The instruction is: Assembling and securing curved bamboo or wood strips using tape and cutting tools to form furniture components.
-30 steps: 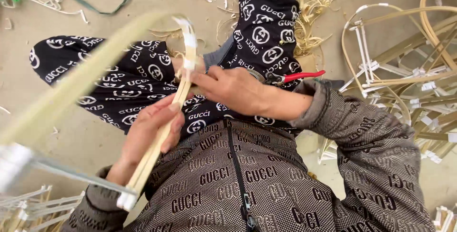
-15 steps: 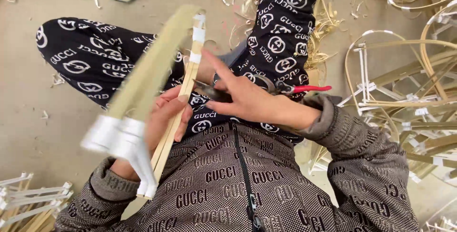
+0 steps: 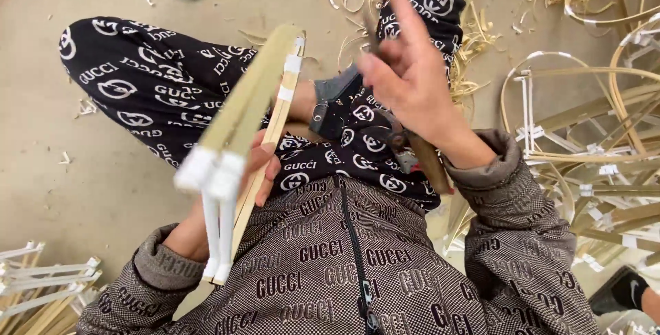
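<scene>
At the far left, on the bare floor (image 3: 48, 135), a small stack of finished strip frames (image 3: 41, 283) with white taped joints is seen near the lower corner, well apart from the hands. Next to the right, the left hand (image 3: 258, 170) is held low over the lap, its fingers curled around a bamboo frame (image 3: 240, 135) made of pale green-yellow strips bound with white tape; the grip is closed on the strips near their middle, with the fingertips showing on the near side. The frame runs tilted from the taped white ends close to the camera, which are blurred, up toward the knee, where two more white tape bands (image 3: 289, 77) are wrapped. Beneath it, the black patterned trousers (image 3: 137, 87) and the brown patterned jacket (image 3: 309, 280) are seen. Further right, the right hand (image 3: 412, 84) is raised above the lap, clear of the frame, with the index finger stretched upward and the other fingers partly folded; something dark appears to be gripped in the palm, possibly a tool (image 3: 412, 146) with a wooden handle running down past the wrist, though motion blur prevents certainty. At the far right, a loose heap of curved bamboo hoops and strips (image 3: 591, 122) lies on the floor.
</scene>
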